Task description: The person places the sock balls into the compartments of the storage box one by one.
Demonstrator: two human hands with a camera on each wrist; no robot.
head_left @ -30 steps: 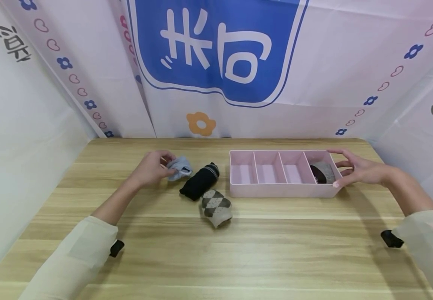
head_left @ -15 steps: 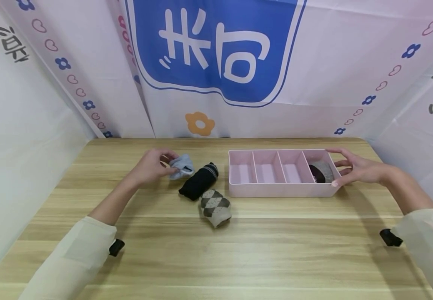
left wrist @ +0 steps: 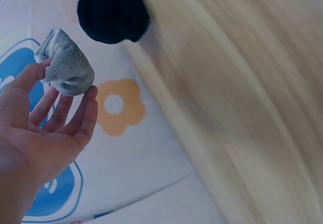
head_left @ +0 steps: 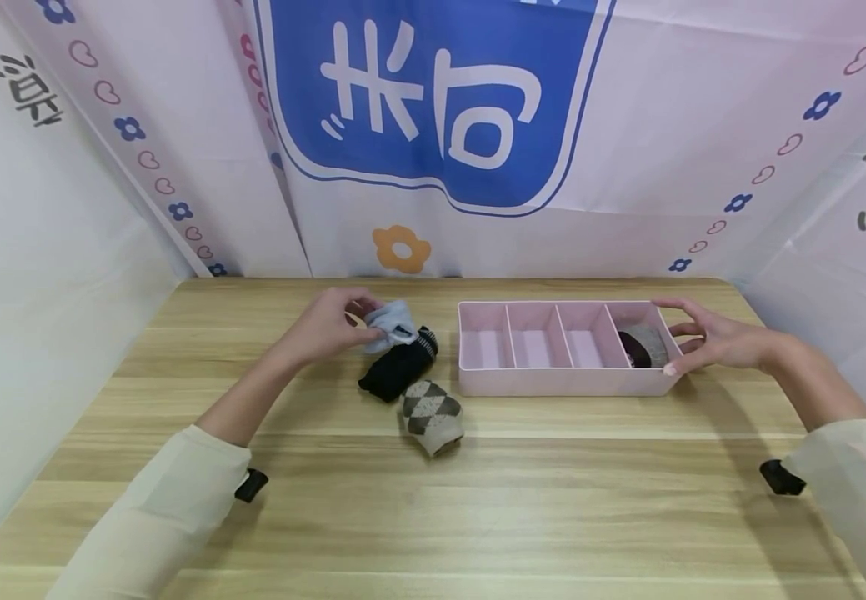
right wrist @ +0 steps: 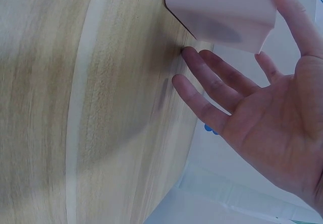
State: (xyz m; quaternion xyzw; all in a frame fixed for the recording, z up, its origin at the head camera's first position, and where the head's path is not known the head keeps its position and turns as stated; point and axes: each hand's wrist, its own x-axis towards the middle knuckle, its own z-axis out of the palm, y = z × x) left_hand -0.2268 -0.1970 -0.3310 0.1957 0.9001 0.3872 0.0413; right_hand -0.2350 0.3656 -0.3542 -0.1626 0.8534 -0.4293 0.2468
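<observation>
My left hand pinches a light blue-grey rolled sock between thumb and fingers; the left wrist view shows this bunched sock at the fingertips. In the head view it overlaps the far end of a black rolled sock. Nearer me lies a beige-and-brown argyle sock. At the right, my right hand grips the end of a pink divided box, thumb at the front corner and index finger at the back one. A grey-and-brown sock sits in the box's rightmost compartment.
The wooden table carries everything. A white printed cloth hangs along its far edge, and white sheets stand at both sides. Thin dividers split the box into a single row of compartments.
My left hand has lifted the blue-grey sock and carried it right, to over the black sock's far end. The right hand and the box stay where they were.
</observation>
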